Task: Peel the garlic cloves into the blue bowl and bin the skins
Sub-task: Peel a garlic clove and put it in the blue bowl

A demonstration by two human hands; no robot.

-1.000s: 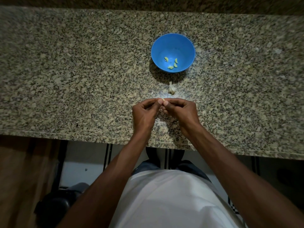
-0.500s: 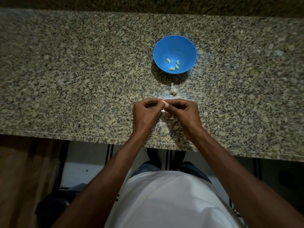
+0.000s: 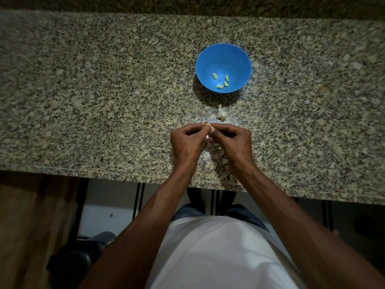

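Both hands [image 3: 209, 135] pinching garlic clove [image 3: 209, 127]; skin seemingly lifting since a second ago; four cloves in blue bowl [image 3: 241, 57].

**Hidden & unclear bits**

Garlic clove [image 3: 209, 128] mostly hidden btwn fingertips of left hand [image 3: 186, 140] & right hand [image 3: 233, 141]; only a pale sliver shows, so can't tell how much skin is off. Garlic piece [image 3: 221, 114] near the bowl too small to count cloves. Counter [image 3: 83, 90] cut off left & right. Dark object [image 3: 70, 261] on floor unclear.
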